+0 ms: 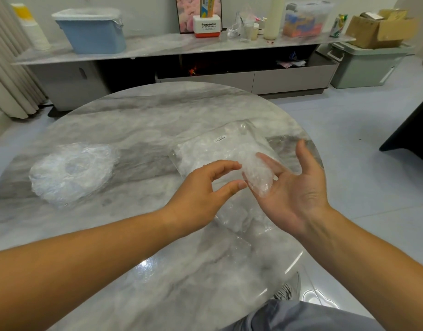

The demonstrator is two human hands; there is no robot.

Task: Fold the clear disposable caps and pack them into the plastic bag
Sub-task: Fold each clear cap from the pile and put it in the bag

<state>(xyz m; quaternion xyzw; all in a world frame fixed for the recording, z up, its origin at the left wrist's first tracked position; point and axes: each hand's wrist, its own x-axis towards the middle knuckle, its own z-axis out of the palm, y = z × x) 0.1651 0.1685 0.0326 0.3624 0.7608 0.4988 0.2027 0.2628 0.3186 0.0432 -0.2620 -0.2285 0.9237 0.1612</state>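
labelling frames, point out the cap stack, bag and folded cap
round stack of clear caps (71, 173), head view, top centre
clear plastic bag (218, 146), head view, near label
folded clear cap (258, 177), head view, middle

A round grey marble table (143, 111) stands on pale floor tiles (363, 130) before a low marble-topped cabinet (169, 45) carrying a blue bin (93, 35), with a pleated curtain (7, 68) at left and a cardboard box (377, 32) on a green crate (363, 68) at right.

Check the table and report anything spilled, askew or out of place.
Nothing stands out. The pile of caps sits tidy on the left of the table, the bag lies to its right, and one folded cap rests on the right hand.
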